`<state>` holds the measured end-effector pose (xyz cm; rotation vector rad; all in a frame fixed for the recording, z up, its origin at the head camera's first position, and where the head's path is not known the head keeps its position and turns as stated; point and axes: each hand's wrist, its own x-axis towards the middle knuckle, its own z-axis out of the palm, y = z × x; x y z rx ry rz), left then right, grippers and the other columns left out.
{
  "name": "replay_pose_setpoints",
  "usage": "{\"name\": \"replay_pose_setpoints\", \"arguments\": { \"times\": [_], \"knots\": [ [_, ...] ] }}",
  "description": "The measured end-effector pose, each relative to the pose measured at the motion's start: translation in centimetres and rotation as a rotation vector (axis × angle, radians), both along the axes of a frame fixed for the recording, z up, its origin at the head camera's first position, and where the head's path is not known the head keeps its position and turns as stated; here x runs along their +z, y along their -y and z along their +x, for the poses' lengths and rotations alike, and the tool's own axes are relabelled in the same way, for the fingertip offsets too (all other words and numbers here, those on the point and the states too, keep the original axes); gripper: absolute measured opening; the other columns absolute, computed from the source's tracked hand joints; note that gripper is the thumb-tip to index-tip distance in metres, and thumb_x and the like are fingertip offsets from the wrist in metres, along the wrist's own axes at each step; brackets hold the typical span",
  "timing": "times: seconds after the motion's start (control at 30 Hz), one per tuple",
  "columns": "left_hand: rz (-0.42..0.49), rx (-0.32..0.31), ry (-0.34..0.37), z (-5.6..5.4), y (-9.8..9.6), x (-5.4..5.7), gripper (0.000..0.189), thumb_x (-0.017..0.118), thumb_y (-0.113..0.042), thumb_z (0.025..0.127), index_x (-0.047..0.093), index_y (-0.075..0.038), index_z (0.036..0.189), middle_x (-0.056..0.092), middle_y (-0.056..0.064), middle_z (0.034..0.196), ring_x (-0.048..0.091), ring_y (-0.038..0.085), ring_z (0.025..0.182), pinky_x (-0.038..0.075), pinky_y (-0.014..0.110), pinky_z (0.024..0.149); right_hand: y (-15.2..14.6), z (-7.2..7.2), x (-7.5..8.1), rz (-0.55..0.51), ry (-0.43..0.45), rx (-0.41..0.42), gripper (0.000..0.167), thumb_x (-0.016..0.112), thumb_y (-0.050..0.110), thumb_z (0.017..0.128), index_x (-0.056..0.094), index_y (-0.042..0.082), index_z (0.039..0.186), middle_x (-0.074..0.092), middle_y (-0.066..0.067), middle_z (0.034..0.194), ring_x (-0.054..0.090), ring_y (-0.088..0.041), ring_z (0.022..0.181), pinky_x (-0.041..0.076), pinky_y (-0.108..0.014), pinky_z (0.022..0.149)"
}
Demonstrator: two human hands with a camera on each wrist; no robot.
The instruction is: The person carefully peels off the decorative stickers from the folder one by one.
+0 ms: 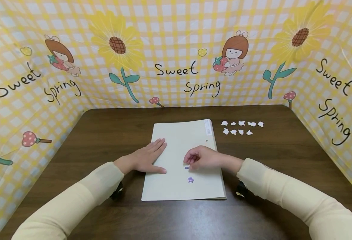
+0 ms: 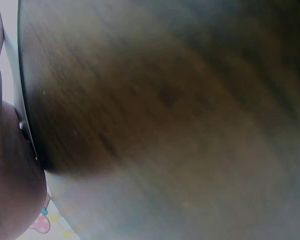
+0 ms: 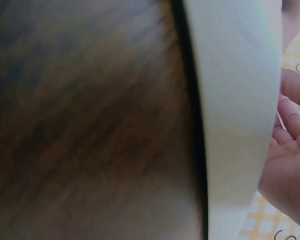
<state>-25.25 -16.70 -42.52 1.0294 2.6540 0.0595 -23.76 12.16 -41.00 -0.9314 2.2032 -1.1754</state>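
Note:
A cream-coloured board or folder [image 1: 176, 190] lies on the brown table. My left hand [image 1: 150, 156] rests flat on its left side, fingers spread. Over the board's right half, my right hand [image 1: 201, 158] has its fingers curled, with thumb and index finger at a small purple-and-white sticker-like piece [image 1: 186, 168]; they appear to pinch it. Below that lies a purple figure-shaped sticker [image 1: 190, 180] on the board. The left wrist view catches only part of the left hand [image 2: 12, 170]. In the right wrist view the right hand [image 3: 290, 145] shows at the edge, its fingertips partly hidden.
Several small white cut-out pieces [image 1: 241, 123] lie in two rows on the table [image 1: 110, 133], right of the board's far corner. A barcode label [image 1: 208, 128] is on that corner. Patterned yellow-checked cloth [image 1: 176, 40] walls the table's back and sides.

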Motion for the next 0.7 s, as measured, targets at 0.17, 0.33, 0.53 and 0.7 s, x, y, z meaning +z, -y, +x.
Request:
{"name": "replay_pose_setpoints", "arguments": {
  "times": [0.17, 0.33, 0.53, 0.7],
  "knots": [
    [-0.001, 0.004, 0.002, 0.0, -0.1, 0.1, 0.113, 0.043, -0.081, 0.081, 0.006, -0.004, 0.156, -0.003, 0.013, 0.162, -0.005, 0.026, 0.147, 0.008, 0.042, 0.116, 0.1, 0.0, -0.5, 0.036, -0.053, 0.009, 0.015, 0.076, 0.002, 0.082, 0.072, 0.006, 0.096, 0.063, 0.001, 0.083, 0.056, -0.013, 0.079, 0.048, -0.025, 0.073],
    [-0.006, 0.005, 0.006, 0.0, -0.1, 0.1, 0.112, 0.043, -0.080, 0.082, 0.006, -0.004, 0.156, -0.003, 0.012, 0.162, -0.005, 0.026, 0.147, 0.008, 0.042, 0.116, 0.2, 0.1, -1.0, 0.049, -0.104, 0.000, 0.015, 0.078, 0.005, 0.081, 0.074, 0.008, 0.095, 0.063, 0.001, 0.083, 0.055, -0.012, 0.079, 0.048, -0.024, 0.072],
    [-0.011, 0.004, 0.003, 0.0, -0.1, 0.2, 0.113, 0.043, -0.080, 0.082, 0.006, -0.004, 0.156, -0.002, 0.013, 0.162, -0.005, 0.026, 0.147, 0.008, 0.042, 0.116, 0.3, 0.1, -1.2, 0.068, -0.150, -0.004, 0.015, 0.080, 0.007, 0.080, 0.075, 0.009, 0.095, 0.062, 0.003, 0.084, 0.054, -0.011, 0.078, 0.048, -0.023, 0.071],
    [-0.008, 0.003, 0.005, 0.1, -0.2, 0.3, 0.112, 0.045, -0.079, 0.082, 0.007, -0.004, 0.156, -0.002, 0.013, 0.162, -0.004, 0.028, 0.147, 0.009, 0.043, 0.116, 0.3, 0.3, -1.0, 0.070, -0.161, -0.004, 0.015, 0.080, 0.007, 0.080, 0.076, 0.008, 0.094, 0.062, 0.003, 0.083, 0.054, -0.011, 0.077, 0.048, -0.023, 0.071]
  ]
}}
